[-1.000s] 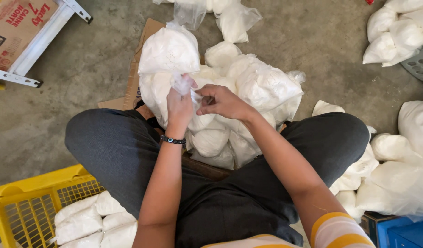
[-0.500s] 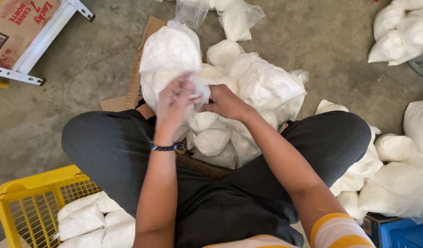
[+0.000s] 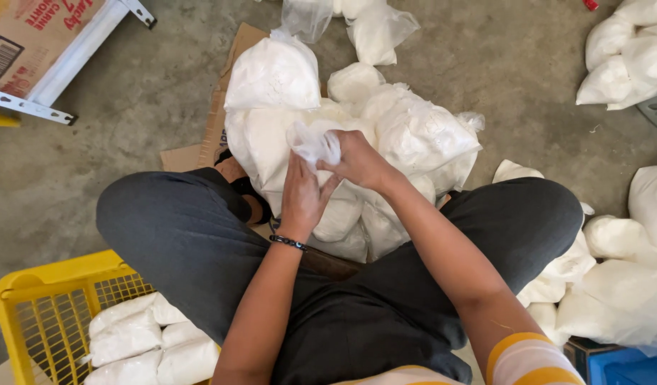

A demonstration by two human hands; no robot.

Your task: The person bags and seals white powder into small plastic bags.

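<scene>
head view: left hand (image 3: 301,196) and right hand (image 3: 357,160) both pinch the plastic bag's twisted neck (image 3: 316,142).

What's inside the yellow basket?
The yellow basket holds several white powder-filled bags, lying packed side by side. What lies beneath them, and the rest of the basket, cannot be seen: the bags cover the bottom and the picture's edge cuts it off.

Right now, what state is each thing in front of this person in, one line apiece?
left hand: gripping the twisted neck of a bag
right hand: pinching the same neck
plastic bag neck: bunched, not visibly tied
pile of white powder bags: filled, heaped on the floor
yellow basket: partly filled with bags
cardboard sheet: lying flat under the pile
</scene>
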